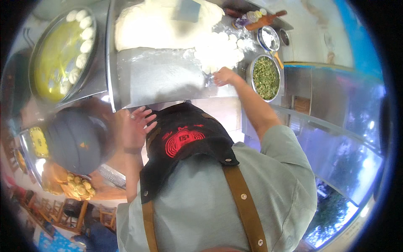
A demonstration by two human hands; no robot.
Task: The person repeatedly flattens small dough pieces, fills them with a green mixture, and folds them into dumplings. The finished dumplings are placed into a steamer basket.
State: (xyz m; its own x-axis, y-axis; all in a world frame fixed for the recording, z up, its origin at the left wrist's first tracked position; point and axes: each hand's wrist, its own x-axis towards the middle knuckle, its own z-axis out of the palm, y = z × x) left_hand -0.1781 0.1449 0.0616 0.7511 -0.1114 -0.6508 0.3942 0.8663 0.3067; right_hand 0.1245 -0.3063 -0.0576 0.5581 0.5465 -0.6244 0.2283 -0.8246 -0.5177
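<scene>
My left hand (138,126) hangs in front of the near left corner of the steel worktop (151,75), beside my black apron (189,132). Its fingers are spread and the palm holds nothing. My right hand (224,76) is over the worktop at the near edge of a pile of floured dough pieces (220,50). Its fingertips point left and are curled; whether something is between them is hidden. Behind the pile lies a large sheet of pale dough (151,28), washed out by bright light, with a dark flat scraper or board (187,11) on it.
On the right stand a bowl of chopped green filling (266,78), a bowl of white powder (269,37) and a rolling pin (267,20). Left is a round oiled pan (50,69) with several filled dough rounds (86,34) along its rim. A dark round lid (78,141) sits nearer me.
</scene>
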